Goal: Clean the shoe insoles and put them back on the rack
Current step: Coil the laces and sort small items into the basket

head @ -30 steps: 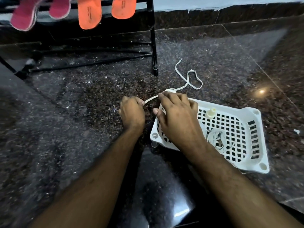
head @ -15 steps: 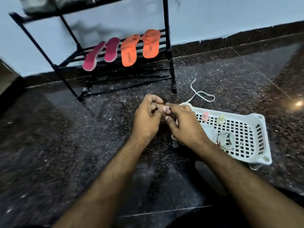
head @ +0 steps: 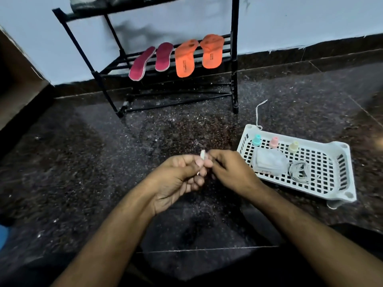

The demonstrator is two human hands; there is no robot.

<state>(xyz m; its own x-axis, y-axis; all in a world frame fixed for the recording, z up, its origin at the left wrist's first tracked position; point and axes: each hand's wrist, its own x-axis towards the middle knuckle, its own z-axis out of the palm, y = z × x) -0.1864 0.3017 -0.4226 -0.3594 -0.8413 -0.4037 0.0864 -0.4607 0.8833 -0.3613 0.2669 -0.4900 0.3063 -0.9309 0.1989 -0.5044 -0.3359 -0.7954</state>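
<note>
Two pink insoles [head: 143,63] and two orange insoles [head: 184,58] lie on the lower shelf of the black shoe rack [head: 234,59] against the wall. Low over the dark floor, in front of the rack, my left hand [head: 178,179] grips a small white strip, a lace end [head: 202,155] that sticks up between its fingertips. My right hand [head: 232,170] meets it from the right, fingers curled and pinching at the same strip. Most of the strip is hidden inside the two hands.
A white perforated tray [head: 339,183] sits on the floor to the right, with three small coloured caps [head: 274,141], a folded grey cloth [head: 269,162] and a coiled white lace [head: 298,170] in it. Another white lace [head: 258,112] trails behind the tray. A brown panel [head: 18,83] stands at left.
My hands have come off the tray's left corner, moved left and closer to me, and the lace is gathered into them. The view has tilted up, showing the rack and the tray's contents.
</note>
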